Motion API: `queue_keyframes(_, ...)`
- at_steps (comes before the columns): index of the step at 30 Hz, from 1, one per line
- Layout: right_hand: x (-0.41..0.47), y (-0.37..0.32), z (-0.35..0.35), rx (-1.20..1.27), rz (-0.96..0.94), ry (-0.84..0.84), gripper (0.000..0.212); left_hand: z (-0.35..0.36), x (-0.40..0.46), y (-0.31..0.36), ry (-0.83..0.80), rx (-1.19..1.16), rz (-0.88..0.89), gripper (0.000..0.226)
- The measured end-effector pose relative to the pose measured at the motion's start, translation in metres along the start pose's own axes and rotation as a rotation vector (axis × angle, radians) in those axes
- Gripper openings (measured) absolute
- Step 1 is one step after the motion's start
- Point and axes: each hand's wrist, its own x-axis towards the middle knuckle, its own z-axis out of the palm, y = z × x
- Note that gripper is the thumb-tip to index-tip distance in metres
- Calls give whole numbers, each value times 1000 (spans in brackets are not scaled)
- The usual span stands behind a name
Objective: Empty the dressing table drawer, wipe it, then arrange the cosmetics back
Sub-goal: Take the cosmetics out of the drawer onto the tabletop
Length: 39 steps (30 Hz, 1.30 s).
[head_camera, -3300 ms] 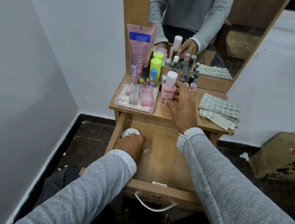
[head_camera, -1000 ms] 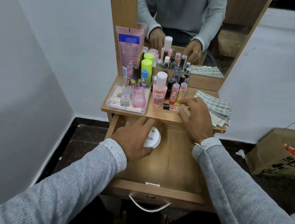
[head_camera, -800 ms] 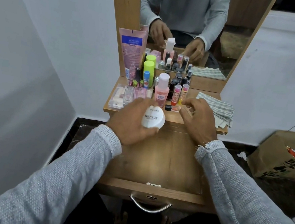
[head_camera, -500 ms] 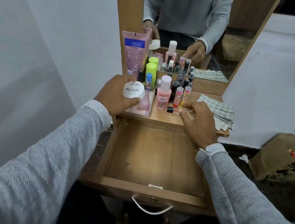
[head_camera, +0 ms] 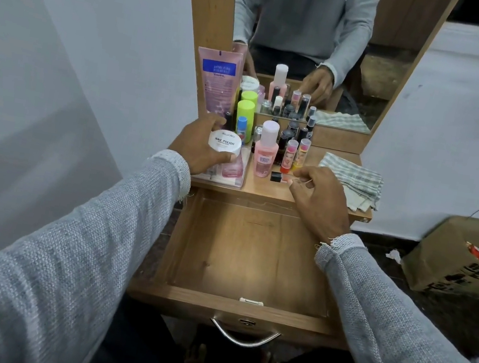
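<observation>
Here, your left hand grips the white nail-polish jar at frame center-left, above the open drawer; right hand pinches a small bottle on the tabletop, mid-frame.

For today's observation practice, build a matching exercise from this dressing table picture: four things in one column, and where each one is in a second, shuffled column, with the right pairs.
Things
1. white nail polish jar
2. checked cloth
3. paper bag
4. pink tube

Places
A. on the floor, right of the table
B. standing against the mirror frame, back left
C. gripped in the left hand
D. folded on the tabletop's right end

Pairs: 1-C, 2-D, 3-A, 4-B
</observation>
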Motion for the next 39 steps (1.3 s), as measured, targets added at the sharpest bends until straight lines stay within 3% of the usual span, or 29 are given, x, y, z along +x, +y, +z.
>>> queue_keyframes(8,1,8,-10,-7,9,25,23,4,-8,2,23,-19,-2,81)
queue_keyframes(16,-21,7,-19,40,-2,78,19,7,-57,5,327,-58,105,67)
queue_keyframes(19,-38,3,-14,55,-6,51,17,16,-82,3,328,-29,160,59)
queue_keyframes(24,-64,1,-4,89,-19,-31,12,37,-115,5,189,36,285,44)
queue_keyframes(31,-98,-1,3,83,-2,-184,13,70,-151,2,-258,122,281,31)
queue_keyframes(35,-79,2,-12,-10,-32,-73,9,79,-160,11,-425,163,316,31)
queue_keyframes(39,-31,20,-39,-154,-30,1,18,84,-164,20,-481,182,328,28)
